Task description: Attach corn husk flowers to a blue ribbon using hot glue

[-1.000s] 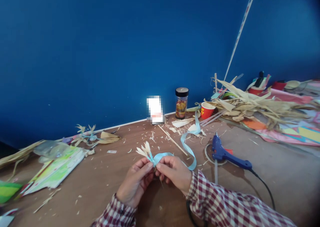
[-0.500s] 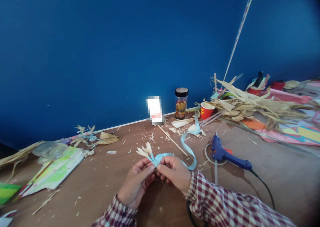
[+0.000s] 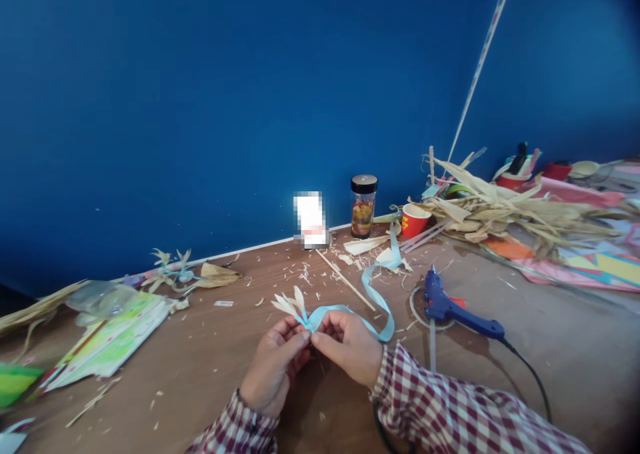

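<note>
The 2 hands meet low in the center of the frame, above the tabletop (image 3: 210,374). The left hand (image 3: 273,367) is closed in a pinch on the husk flower (image 3: 289,304), gripping its base where pale petals run into a pale blue wrapping. The right hand (image 3: 353,351) is also pinched closed, thumb tip against the left thumb at that base; whether it grips ribbon, stem or both is hidden. The flower leans toward the upper left, petals free above the fingers.

From the base, the blue ribbon (image 3: 329,312) passes behind the right hand's fingers and loops out across the tabletop toward the upper right.

The flower should be very light, its petals dry, papery and likely to split or crease if squeezed, so the wrapped base is the sound place to hold. The ribbon looks soft, thin and perhaps slippery, best kept pinched flat close to the wrap.

Farther out, a thin stick (image 3: 345,281) lies above the hands among husk shavings. The blue glue gun (image 3: 463,317) rests right of center, and a red cup (image 3: 415,221) and a lidded jar (image 3: 363,213) stand near the blue wall (image 3: 250,107). A husk pile (image 3: 505,207) spreads at right.
</note>
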Motion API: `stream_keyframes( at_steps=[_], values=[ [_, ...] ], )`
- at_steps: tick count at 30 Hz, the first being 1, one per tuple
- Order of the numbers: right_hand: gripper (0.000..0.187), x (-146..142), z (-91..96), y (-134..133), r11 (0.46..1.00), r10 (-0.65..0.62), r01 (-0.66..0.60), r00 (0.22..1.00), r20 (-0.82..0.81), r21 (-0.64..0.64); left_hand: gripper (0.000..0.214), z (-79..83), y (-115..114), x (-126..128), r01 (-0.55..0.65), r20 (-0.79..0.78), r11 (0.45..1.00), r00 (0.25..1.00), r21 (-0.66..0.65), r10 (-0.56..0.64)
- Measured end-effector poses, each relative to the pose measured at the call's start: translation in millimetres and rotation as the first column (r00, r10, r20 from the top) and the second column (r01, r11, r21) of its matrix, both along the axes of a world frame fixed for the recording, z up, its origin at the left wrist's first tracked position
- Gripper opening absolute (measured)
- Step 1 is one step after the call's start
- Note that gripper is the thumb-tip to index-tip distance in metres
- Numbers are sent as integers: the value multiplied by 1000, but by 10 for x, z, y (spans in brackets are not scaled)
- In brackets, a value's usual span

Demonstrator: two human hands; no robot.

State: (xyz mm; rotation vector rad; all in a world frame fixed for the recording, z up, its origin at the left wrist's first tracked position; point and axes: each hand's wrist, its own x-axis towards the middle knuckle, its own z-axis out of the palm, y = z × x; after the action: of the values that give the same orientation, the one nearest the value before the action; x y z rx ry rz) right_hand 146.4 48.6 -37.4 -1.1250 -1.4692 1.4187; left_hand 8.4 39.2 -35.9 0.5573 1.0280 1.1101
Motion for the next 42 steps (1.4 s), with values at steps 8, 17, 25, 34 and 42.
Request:
stream_keyframes(
  at_steps=[8, 17, 25, 34, 42],
  values=[
    [18, 14, -11, 9, 997, -11, 10, 1000, -21, -77, 25, -12, -2, 5, 11, -3, 1000, 1000, -10, -11],
    [15, 0, -42, 20, 989, -15, 14, 1000, -9, -147, 22, 17, -21, 13, 48, 2, 999, 999, 4, -48],
    [13, -16, -132, -6, 996, -72, 69, 996, 55, 54, 21, -33, -49, 58, 6, -77, 999, 997, 48, -2],
    [16, -15, -135, -10, 995, -83, 76, 990, 113, 63, 35, 60, -60, 105, -61, -73, 995, 995, 77, 67],
    [14, -25, -154, -27, 993, -102, 96, 989, 110, 66, 46, 62, -69, 108, -101, -80, 994, 991, 37, 103]
  ],
)
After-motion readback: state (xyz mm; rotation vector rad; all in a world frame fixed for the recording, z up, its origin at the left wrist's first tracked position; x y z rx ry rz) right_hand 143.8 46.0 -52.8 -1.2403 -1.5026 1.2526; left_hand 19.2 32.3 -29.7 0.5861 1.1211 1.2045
